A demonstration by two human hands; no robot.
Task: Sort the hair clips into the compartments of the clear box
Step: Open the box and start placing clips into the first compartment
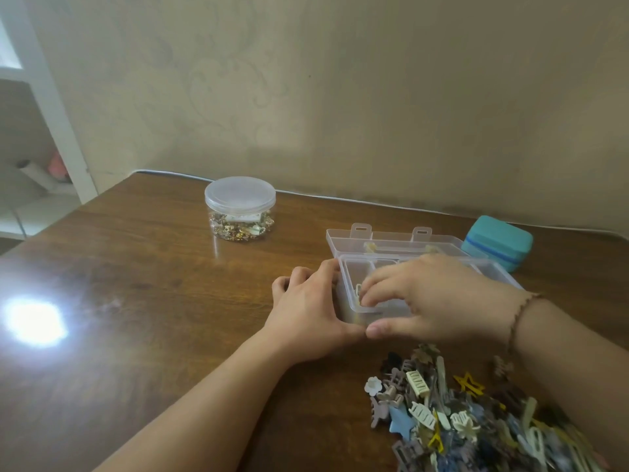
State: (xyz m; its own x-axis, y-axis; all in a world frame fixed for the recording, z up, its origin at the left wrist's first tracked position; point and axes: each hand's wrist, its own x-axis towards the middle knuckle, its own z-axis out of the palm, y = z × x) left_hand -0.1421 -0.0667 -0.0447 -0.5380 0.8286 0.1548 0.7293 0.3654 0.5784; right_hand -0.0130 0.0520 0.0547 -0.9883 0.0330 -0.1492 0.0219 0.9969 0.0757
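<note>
The clear box (pixel 354 267) with compartments sits open on the wooden table (pixel 153 267), its lid (pixel 391 240) folded back toward the wall. My left hand (pixel 309 311) grips the box's near left corner. My right hand (pixel 432 294) reaches over the box, its fingertips pinching a small pale hair clip (pixel 359 291) inside the near left compartment. A heap of mixed hair clips (pixel 452 417) in cream, blue, grey and yellow lies on the table at the near right, under my right forearm.
A round clear jar (pixel 240 207) with a lid, filled with small gold trinkets, stands at the back centre. A teal case (pixel 498 240) sits behind the box to the right. A bright glare spot (pixel 34 321) marks the table's left side.
</note>
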